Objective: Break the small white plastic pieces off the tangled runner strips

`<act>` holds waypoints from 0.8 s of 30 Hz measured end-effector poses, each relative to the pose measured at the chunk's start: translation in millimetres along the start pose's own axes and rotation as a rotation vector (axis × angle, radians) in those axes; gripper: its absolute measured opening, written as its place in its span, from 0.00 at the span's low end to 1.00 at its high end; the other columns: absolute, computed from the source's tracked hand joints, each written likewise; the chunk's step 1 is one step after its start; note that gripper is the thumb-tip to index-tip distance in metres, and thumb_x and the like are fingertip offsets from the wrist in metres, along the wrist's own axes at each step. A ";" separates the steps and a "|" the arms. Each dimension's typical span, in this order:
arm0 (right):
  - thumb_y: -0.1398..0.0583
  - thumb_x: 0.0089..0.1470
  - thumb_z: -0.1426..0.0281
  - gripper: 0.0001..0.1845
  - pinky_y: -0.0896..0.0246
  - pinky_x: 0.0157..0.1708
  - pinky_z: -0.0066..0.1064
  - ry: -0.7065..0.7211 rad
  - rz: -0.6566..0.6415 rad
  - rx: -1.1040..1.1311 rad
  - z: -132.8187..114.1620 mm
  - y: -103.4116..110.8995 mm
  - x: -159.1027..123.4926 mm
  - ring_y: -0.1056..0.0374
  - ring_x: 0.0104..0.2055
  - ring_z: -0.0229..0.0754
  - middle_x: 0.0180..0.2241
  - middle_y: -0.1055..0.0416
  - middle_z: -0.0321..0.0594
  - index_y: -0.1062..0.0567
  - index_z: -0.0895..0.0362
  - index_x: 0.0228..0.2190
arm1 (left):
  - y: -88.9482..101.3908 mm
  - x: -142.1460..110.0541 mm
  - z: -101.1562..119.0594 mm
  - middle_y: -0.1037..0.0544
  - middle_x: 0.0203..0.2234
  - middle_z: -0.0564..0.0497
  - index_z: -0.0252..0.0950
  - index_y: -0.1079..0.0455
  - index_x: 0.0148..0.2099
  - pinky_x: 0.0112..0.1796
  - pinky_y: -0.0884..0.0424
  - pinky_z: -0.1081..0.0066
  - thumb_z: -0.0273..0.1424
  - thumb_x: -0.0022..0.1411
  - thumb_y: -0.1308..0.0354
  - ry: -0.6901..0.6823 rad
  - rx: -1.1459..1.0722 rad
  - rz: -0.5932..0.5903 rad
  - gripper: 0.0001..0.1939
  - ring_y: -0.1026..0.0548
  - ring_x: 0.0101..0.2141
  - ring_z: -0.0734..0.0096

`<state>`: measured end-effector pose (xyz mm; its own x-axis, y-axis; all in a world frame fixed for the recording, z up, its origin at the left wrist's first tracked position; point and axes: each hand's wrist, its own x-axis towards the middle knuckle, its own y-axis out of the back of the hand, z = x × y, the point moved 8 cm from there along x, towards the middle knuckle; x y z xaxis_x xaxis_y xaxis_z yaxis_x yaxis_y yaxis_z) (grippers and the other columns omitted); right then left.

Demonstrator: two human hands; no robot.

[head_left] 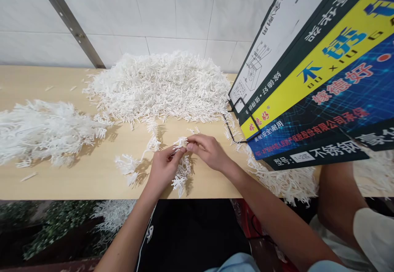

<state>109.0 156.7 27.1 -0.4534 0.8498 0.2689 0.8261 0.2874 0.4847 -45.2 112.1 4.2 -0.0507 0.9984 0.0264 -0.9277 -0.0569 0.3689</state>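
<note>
My left hand (165, 166) and my right hand (208, 149) meet above the front part of the table. Both pinch a small white branched sprig (180, 143), like a piece of artificial plant, between thumb and fingers. The exact spot where the fingertips grip is partly hidden. Just below the hands, another white sprig cluster (182, 175) lies on the wood, close to my left fingers. To the left of my left hand is a loose white tuft (127, 164), with a thin strand of sprigs running up toward the big pile (163, 85).
A second white heap (51, 130) lies at the left. At right, a large printed carton (308, 79) leans over the table (92, 181), with more sprigs (286, 181) beneath it. Another person's arm (337, 202) is beside it. A metal bracket (72, 25) is fixed to the tiled wall.
</note>
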 end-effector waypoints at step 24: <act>0.39 0.65 0.64 0.08 0.36 0.44 0.38 0.100 0.023 -0.118 -7.3 2.4 0.5 0.30 0.43 0.47 0.35 0.22 0.41 0.21 0.53 0.35 | 3.0 -2.7 -5.5 0.38 0.18 0.56 0.35 0.27 0.28 0.26 0.46 0.72 0.47 0.65 0.41 0.092 -0.076 0.037 0.21 0.41 0.23 0.74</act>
<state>108.4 154.6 34.5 -0.4704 0.8058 0.3598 0.7943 0.2090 0.5704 -49.9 109.3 0.1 -0.1163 0.9921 -0.0478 -0.9497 -0.0969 0.2978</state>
